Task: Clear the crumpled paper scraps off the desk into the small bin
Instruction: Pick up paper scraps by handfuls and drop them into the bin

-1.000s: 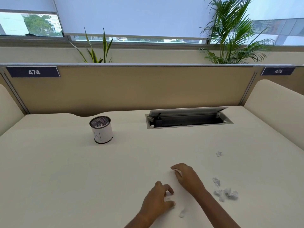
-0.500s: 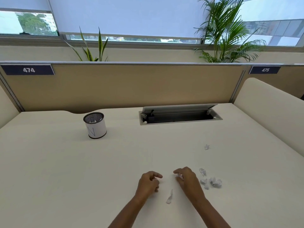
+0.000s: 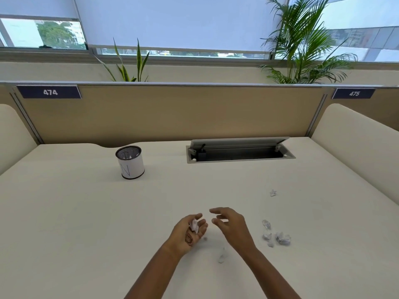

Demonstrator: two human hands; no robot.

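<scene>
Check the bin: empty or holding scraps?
Not empty. The bin stands upright, and white scraps show through its open top against the dark mesh inside. How full it is, cannot tell.

One crumpled scrap (image 3: pixel 194 225) in left hand (image 3: pixel 188 235), others (image 3: pixel 281 238) lie right of upright bin (image 3: pixel 130 164).

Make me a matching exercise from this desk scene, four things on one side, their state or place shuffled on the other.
1. small bin
2. left hand
3. right hand
4. cable hatch

A. propped open
B. holds a paper scrap
C. stands upright on the desk
D. holds nothing, fingers loose

Pairs: 1-C, 2-B, 3-D, 4-A
</scene>
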